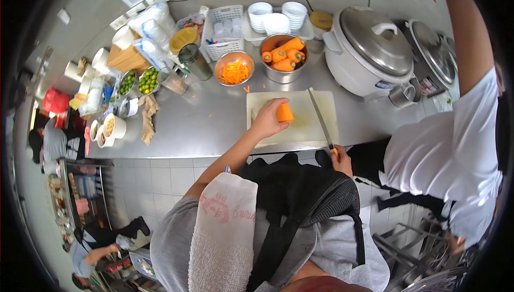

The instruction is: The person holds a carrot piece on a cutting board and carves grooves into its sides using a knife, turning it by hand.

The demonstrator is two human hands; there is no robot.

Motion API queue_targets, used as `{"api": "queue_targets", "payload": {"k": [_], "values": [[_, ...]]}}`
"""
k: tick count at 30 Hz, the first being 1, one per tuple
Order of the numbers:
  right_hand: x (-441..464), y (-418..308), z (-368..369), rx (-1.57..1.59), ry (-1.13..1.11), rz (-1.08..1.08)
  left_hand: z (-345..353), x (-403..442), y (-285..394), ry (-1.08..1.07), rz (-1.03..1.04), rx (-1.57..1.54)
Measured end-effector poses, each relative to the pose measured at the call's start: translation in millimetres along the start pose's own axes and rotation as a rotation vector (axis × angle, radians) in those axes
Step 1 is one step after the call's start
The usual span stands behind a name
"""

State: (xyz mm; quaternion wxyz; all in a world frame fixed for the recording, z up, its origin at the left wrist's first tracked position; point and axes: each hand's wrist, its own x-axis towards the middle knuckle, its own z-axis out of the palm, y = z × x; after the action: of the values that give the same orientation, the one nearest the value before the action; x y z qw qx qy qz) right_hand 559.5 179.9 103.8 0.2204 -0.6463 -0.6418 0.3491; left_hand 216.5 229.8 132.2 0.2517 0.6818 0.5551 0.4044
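On a pale cutting board (262, 98) at the counter's front edge, my left hand (270, 118) is closed around a short, thick piece of carrot (285, 112). My right hand (341, 162) grips the yellow handle of a knife (320, 118). Its long blade lies across the right part of the board, pointing away from me and apart from the carrot. Behind the board stand a metal bowl of carrot strips (234, 71) and a metal pot (284, 75) full of peeled carrots (285, 55).
A large rice cooker (369, 51) stands to the right, beside a person in a white shirt (428, 152). Stacked white bowls (277, 23) and a white basket (221, 48) line the back. Bowls of green citrus (148, 81) and white tubs (113, 126) are leftward. Other people work far left.
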Motion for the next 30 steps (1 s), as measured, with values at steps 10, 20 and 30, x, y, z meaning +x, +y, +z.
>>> {"api": "queue_targets", "payload": {"k": [10,20,30], "values": [[-52.9,-1.4,43.1,0.022,0.096,0.114,31.8,6.0,-41.9,-0.251,0.115,0.186],[-46.0,4.1,81.2,-0.067,0.103,0.075,-6.6,-39.8,-92.0,0.066,0.211,0.292],[-28.5,-3.8,83.3,-0.024,0.045,0.177,-8.8,29.6,-89.2,0.157,0.080,0.267]]}}
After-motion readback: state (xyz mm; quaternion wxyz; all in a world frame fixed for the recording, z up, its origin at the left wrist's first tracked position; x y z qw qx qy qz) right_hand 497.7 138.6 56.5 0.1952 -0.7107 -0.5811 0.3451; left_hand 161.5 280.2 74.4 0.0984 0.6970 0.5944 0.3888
